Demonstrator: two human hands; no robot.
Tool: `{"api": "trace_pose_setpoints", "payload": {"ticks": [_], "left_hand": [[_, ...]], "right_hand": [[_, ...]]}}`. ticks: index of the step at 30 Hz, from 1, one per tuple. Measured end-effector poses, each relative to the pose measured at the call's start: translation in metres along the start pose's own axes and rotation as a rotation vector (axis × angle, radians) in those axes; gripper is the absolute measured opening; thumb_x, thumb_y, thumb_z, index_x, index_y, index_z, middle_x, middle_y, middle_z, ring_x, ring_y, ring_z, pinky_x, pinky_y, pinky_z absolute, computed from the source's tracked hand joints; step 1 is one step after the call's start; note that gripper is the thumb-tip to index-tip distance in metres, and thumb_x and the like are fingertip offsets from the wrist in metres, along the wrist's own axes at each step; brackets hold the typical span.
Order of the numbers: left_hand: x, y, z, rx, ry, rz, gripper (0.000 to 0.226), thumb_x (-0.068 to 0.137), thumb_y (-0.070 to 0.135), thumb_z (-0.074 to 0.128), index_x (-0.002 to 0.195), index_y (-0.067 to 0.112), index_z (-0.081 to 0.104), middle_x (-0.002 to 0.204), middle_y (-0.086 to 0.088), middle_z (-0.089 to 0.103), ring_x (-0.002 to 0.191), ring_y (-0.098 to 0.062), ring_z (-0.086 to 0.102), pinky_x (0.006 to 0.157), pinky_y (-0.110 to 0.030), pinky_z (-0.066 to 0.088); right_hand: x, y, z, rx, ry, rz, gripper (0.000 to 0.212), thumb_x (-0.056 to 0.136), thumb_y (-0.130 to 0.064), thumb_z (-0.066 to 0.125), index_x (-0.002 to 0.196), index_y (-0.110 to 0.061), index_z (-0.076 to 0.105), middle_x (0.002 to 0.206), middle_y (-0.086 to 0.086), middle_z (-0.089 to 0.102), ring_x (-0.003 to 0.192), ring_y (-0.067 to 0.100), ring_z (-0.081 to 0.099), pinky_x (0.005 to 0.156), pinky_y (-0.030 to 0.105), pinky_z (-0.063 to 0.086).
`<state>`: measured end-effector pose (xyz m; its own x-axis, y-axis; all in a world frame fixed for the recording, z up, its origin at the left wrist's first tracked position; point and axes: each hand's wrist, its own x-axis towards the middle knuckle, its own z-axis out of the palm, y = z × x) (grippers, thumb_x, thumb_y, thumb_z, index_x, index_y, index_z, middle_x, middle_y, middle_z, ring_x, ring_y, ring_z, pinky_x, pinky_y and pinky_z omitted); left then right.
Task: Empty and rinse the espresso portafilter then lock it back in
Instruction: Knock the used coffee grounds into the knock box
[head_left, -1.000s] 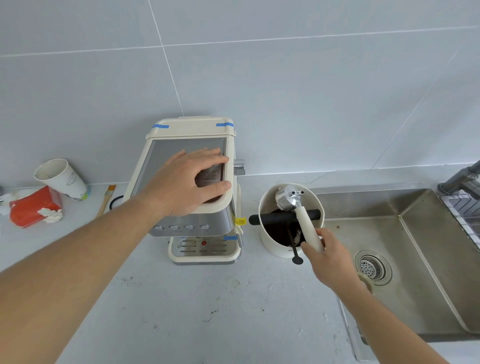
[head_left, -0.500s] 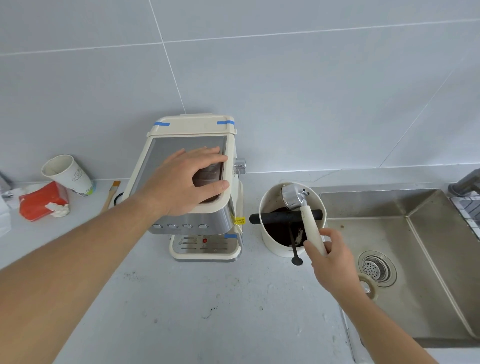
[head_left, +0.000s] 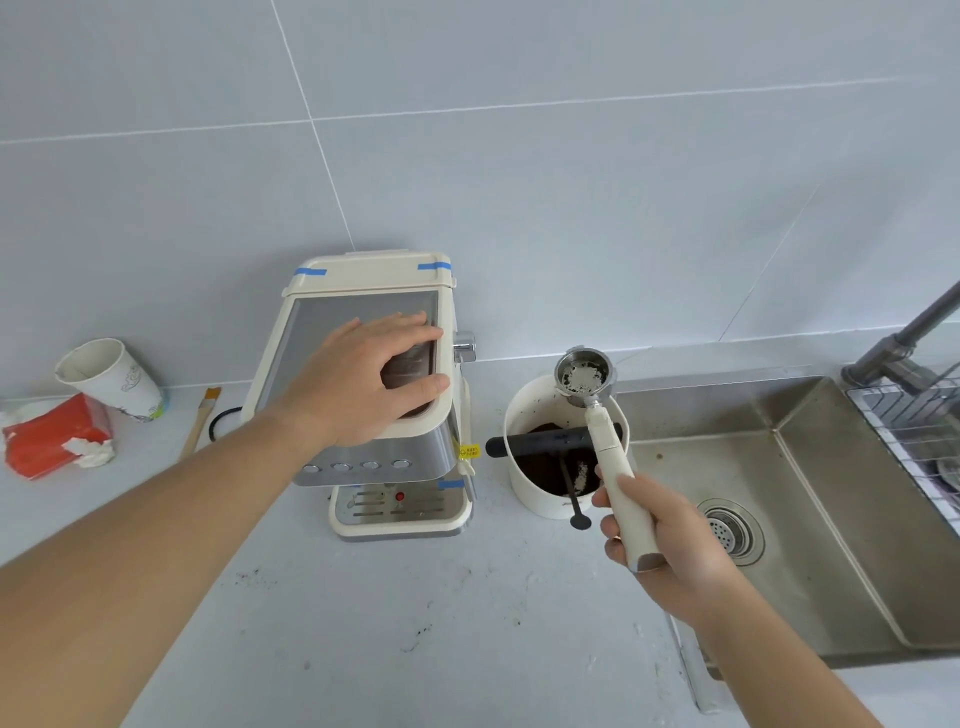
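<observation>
My right hand (head_left: 670, 540) grips the cream handle of the portafilter (head_left: 582, 375). Its steel basket faces up above the far rim of the white knock box (head_left: 540, 499), with pale residue inside. The knock box holds dark coffee grounds under a black bar (head_left: 535, 444). My left hand (head_left: 363, 374) lies flat on top of the cream and steel espresso machine (head_left: 374, 415), fingers spread over its right edge. The machine's group head is hidden from above.
A steel sink (head_left: 779, 519) with a round drain (head_left: 730, 530) lies to the right, a grey tap (head_left: 904, 343) and a wire rack (head_left: 914, 426) at its far right. At left stand a paper cup (head_left: 111, 379), a red tissue pack (head_left: 54, 436) and a small brush (head_left: 200, 421).
My right hand has turned the portafilter over and lifted it: the basket faced down into the knock box, now it faces up above the rim. My left hand stays on the machine.
</observation>
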<state>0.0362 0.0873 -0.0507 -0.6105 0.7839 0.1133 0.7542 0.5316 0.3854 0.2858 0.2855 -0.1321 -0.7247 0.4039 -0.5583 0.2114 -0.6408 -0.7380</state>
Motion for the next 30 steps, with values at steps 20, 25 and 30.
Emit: {"api": "trace_pose_setpoints", "payload": {"ticks": [20, 25, 30], "left_hand": [[-0.002, 0.010, -0.010, 0.021, -0.083, -0.024, 0.055, 0.090, 0.058, 0.043, 0.139, 0.033, 0.046, 0.147, 0.016, 0.043, 0.140, -0.017, 0.035, 0.113, -0.040, 0.027], [-0.019, 0.044, -0.013, -0.303, 0.020, -0.098, 0.030, 0.085, 0.048, 0.059, 0.112, 0.036, 0.065, 0.087, 0.017, 0.058, 0.085, -0.008, 0.059, 0.080, -0.029, 0.046], [-0.039, 0.109, 0.009, -0.742, 0.009, -0.195, 0.010, 0.085, 0.037, 0.067, 0.087, 0.031, 0.074, 0.083, 0.017, 0.073, 0.080, 0.008, 0.065, 0.077, -0.018, 0.049]], "right_hand": [[-0.068, -0.011, 0.045, -0.107, 0.084, -0.199, 0.028, 0.097, -0.015, 0.051, 0.098, 0.009, 0.063, 0.075, 0.014, 0.062, 0.046, 0.022, 0.047, 0.043, 0.029, 0.037], [-0.083, -0.009, 0.039, -0.080, 0.129, -0.260, 0.011, 0.096, -0.011, 0.052, 0.089, -0.003, 0.056, 0.078, 0.017, 0.065, 0.046, 0.024, 0.047, 0.042, 0.029, 0.037], [-0.090, -0.023, 0.014, -0.076, 0.116, -0.298, 0.012, 0.095, -0.006, 0.053, 0.083, -0.004, 0.053, 0.076, 0.018, 0.064, 0.044, 0.023, 0.048, 0.040, 0.026, 0.037]]}}
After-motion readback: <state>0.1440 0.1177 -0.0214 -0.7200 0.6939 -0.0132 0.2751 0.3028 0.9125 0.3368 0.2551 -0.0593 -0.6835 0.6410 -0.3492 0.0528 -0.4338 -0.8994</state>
